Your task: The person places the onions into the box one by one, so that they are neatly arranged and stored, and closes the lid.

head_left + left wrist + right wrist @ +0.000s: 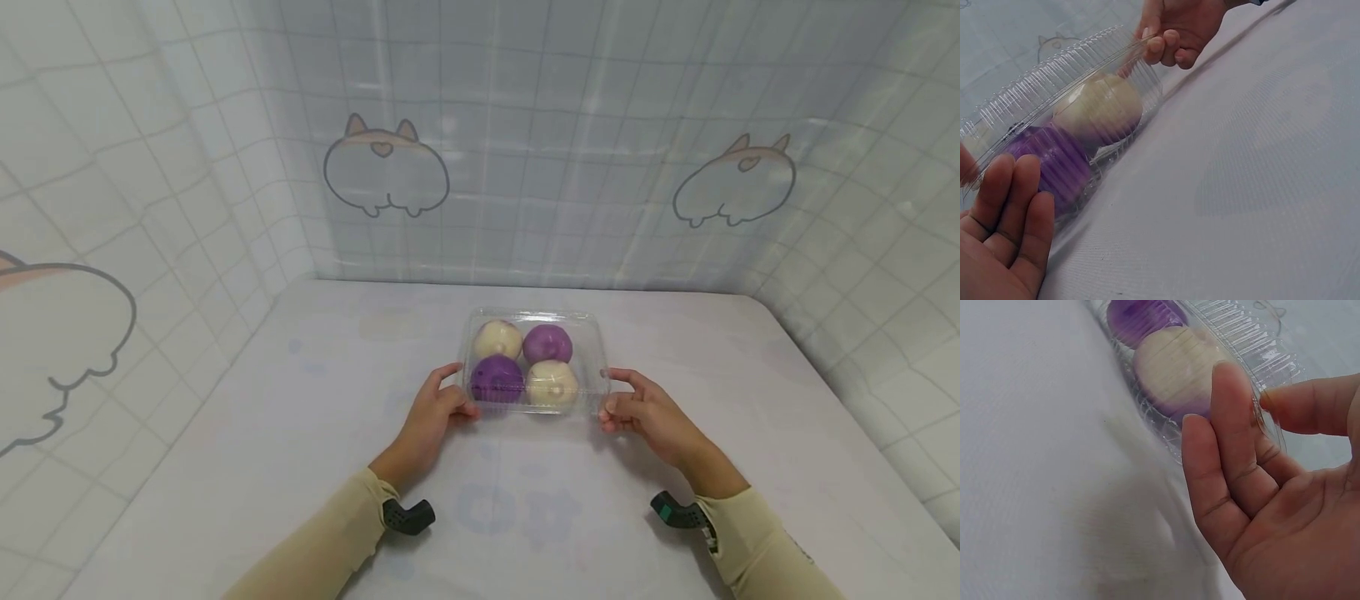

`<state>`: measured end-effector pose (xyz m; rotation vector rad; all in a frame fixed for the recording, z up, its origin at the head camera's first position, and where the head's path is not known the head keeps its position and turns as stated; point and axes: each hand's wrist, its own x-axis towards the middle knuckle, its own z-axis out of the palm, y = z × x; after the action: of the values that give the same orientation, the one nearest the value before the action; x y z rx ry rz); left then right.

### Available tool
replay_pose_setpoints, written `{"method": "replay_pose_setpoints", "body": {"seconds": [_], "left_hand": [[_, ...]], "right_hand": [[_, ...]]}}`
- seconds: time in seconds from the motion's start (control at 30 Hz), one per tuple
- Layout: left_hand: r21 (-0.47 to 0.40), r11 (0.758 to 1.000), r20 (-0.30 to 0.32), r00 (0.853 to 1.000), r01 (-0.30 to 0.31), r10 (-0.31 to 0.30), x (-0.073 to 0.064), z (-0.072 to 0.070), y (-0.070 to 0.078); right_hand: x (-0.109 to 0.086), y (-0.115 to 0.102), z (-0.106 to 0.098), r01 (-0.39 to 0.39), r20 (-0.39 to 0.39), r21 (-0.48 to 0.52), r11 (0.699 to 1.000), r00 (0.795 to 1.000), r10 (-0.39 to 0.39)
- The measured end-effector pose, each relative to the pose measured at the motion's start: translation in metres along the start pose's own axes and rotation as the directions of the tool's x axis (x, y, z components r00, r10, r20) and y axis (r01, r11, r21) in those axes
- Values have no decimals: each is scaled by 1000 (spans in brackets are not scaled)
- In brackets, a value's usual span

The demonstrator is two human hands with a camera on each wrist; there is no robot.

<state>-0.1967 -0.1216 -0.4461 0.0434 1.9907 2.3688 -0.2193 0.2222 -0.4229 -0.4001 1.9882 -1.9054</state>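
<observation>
A clear plastic clamshell box (pixel 590 354) stands on the table, holding round bun-like things. Two are cream, one at the front right (pixel 552 383); two are purple, one at the front left (pixel 497 379). My left hand (pixel 426 421) pinches the rim at the box's left end, its lower fingers curled in front of the wall. At the opposite end my right hand (pixel 651 417) grips the rim; its thumb (pixel 1310 405) presses the edge from above in the right wrist view. The lid, ribbed along its side, lies over the contents. Part of the left thumb is cut off in the left wrist view.
A white cloth with faint prints covers the table (pixel 495 508). Tiled-pattern curtains with cartoon animals surround it at the back (pixel 540 225), left (pixel 172 217) and right (pixel 885 275). A black wrist device (pixel 408 517) sits at each sleeve cuff.
</observation>
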Motion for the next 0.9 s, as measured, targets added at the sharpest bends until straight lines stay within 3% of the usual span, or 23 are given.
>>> {"method": "replay_pose_setpoints", "body": {"seconds": [0.33, 0.63, 0.9], "left_hand": [[22, 1000, -12, 1000, -4, 4, 2, -1, -2], [44, 999, -22, 1000, -5, 6, 3, -10, -3], [154, 988, -87, 996, -2, 16, 5, -21, 2]], "right_hand": [[5, 4, 1, 3, -41, 23, 1000, 999, -2], [10, 6, 7, -50, -74, 52, 997, 996, 53], [8, 8, -6, -85, -196, -54, 995, 978, 72]]}}
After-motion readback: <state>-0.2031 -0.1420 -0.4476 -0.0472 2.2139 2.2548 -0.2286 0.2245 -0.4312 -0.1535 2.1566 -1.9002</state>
